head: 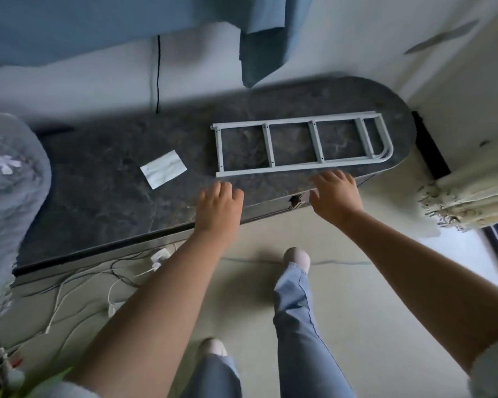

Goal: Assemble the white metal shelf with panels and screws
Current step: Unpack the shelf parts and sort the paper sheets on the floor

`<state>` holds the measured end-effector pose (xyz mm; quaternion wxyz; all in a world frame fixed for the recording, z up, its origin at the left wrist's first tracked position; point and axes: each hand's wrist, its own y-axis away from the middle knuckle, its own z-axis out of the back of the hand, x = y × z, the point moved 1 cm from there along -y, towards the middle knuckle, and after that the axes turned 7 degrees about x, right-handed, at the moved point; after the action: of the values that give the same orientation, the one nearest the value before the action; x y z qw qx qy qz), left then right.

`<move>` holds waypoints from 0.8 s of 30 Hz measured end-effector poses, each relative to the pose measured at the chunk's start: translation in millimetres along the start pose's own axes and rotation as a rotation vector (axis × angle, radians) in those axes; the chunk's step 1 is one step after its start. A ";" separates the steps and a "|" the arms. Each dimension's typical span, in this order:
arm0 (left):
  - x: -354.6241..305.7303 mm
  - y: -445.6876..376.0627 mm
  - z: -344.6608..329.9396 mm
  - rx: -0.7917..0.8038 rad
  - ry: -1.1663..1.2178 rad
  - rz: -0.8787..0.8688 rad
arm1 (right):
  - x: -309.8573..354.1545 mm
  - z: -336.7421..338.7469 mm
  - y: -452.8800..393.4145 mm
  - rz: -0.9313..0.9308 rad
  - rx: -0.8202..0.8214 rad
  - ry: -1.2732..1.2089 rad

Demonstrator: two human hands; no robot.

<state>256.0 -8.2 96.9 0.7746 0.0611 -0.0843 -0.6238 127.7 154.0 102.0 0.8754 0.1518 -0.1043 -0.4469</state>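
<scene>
Well, the white metal frame (299, 145) lies flat on the dark table (112, 179), toward its far right end. Both the left hand (219, 205) and right hand (335, 193) hover near it, fingers loose, holding nothing.

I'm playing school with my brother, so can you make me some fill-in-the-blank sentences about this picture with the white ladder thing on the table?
1. The white metal frame lies flat on the dark ____.
2. To the left of the frame lies a small white ____ bag.
3. Both hands, the left hand and the right hand, are holding ____.
4. Cables lie on the ____ below the table's edge.

Missing words: table; plastic; nothing; floor
</scene>
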 end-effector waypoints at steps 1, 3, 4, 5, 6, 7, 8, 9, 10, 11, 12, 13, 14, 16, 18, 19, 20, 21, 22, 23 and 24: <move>-3.8 -18.3 -4.8 0.002 0.028 -0.003 | -10.6 -1.9 -14.1 0.009 0.037 0.012; -10.2 -53.3 -14.5 0.001 0.077 0.013 | -28.9 -5.2 -45.3 0.055 0.103 0.049; -12.8 -71.6 -17.4 -0.007 0.077 0.038 | -37.6 -5.6 -63.5 0.079 0.120 0.071; -15.4 -89.1 -19.1 0.007 0.086 0.056 | -46.4 -5.7 -81.2 0.093 0.134 0.093; -18.0 -104.9 -22.5 0.017 0.105 0.061 | -54.0 -6.1 -96.7 0.098 0.157 0.115; -20.2 -118.6 -26.8 0.034 0.124 0.061 | -60.2 -7.5 -111.5 0.099 0.184 0.133; -21.9 -131.0 -31.7 0.048 0.132 0.066 | -66.4 -10.7 -126.5 0.098 0.210 0.147; -23.2 -142.9 -36.6 0.054 0.128 0.075 | -72.4 -15.2 -140.9 0.093 0.230 0.161; -24.1 -153.6 -43.6 0.041 0.115 0.074 | -77.6 -21.3 -154.1 0.080 0.254 0.175; -23.9 -162.8 -50.4 0.038 0.109 0.081 | -81.3 -28.9 -166.1 0.064 0.275 0.187; -22.9 -171.4 -57.8 0.036 0.106 0.091 | -83.9 -37.2 -177.0 0.044 0.298 0.194; -21.9 -178.6 -64.7 0.040 0.107 0.101 | -85.6 -45.7 -187.0 0.025 0.321 0.201; -21.0 -184.3 -72.8 0.033 0.106 0.098 | -86.1 -54.5 -195.2 0.010 0.354 0.210; -18.0 -192.8 -88.8 0.038 0.088 0.090 | -85.1 -73.3 -207.6 0.005 0.403 0.237; -12.7 -202.6 -102.3 0.048 0.059 0.091 | -84.0 -89.9 -222.9 0.006 0.408 0.277; -9.8 -207.0 -109.3 0.050 0.057 0.092 | -84.1 -96.3 -229.9 0.004 0.411 0.298; -7.1 -210.9 -116.3 0.051 0.058 0.092 | -84.9 -101.5 -236.6 0.002 0.410 0.314; -4.7 -214.3 -123.1 0.057 0.058 0.095 | -86.4 -106.2 -243.1 0.007 0.404 0.324; -2.2 -217.1 -130.1 0.066 0.063 0.097 | -88.3 -110.2 -249.3 0.026 0.401 0.334; -0.1 -218.8 -135.7 0.081 0.073 0.097 | -89.8 -112.7 -253.8 0.061 0.399 0.348; 1.6 -219.7 -140.2 0.095 0.087 0.097 | -91.2 -113.7 -256.9 0.099 0.406 0.361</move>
<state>75.3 -58.3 -84.1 0.8030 0.1207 -0.0831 -0.5777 -81.8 105.4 -100.5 0.8524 0.3960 -0.0412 -0.3391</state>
